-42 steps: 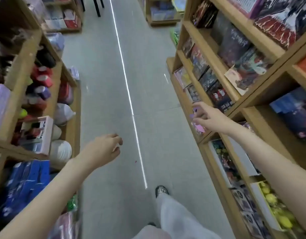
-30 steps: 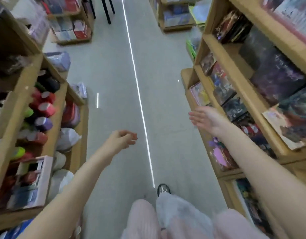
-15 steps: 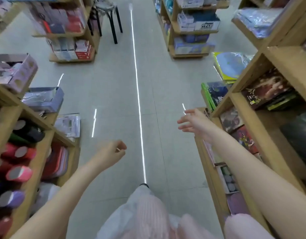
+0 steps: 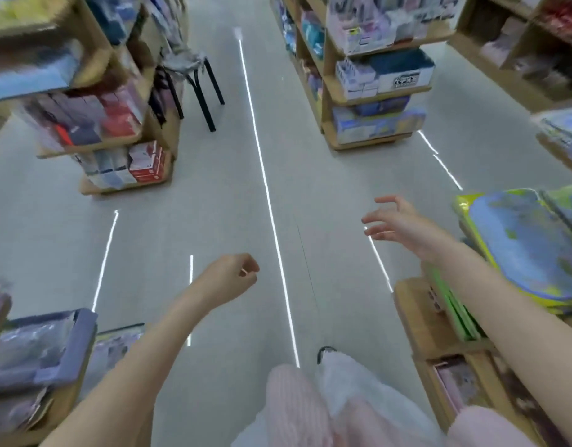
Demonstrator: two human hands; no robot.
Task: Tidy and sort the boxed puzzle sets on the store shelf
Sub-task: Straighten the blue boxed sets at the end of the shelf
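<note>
The person is walking down the aisle floor (image 4: 213, 201) with nothing in either hand. The right hand (image 4: 399, 225) is out in front at about 2 o'clock, with its fingers (image 4: 375, 217) spread wide and holding nothing. The left hand (image 4: 228, 277) is near the middle at about 6 o'clock, with its fingers curled in loosely; it seems to hold nothing, though I cannot see inside the curl.

The nearest puzzle sets (image 4: 529, 240) are at 3 o'clock. They sit on the wooden shelf (image 4: 417, 308) on the right side, just beside the right forearm. The top one is flat, with a yellow edge and a blue picture. It lies tilted, face up, leaning on the ones behind it. Its long side seems to run from 10 o'clock to 4 o'clock, with its near corner pointing out at the aisle. Thin green boxes (image 4: 452, 304) stand on their edges under it.

I think the step now is finding the next set to fix. To do it well, stop walking first and turn to face the shelf. Then use both hands, one on each short side of the flat set, so it does not bend or slide off. Push it back until its edge lines up with the shelf edge. Watch the arm, because it could bump the leaning pile and knock it down.
</note>
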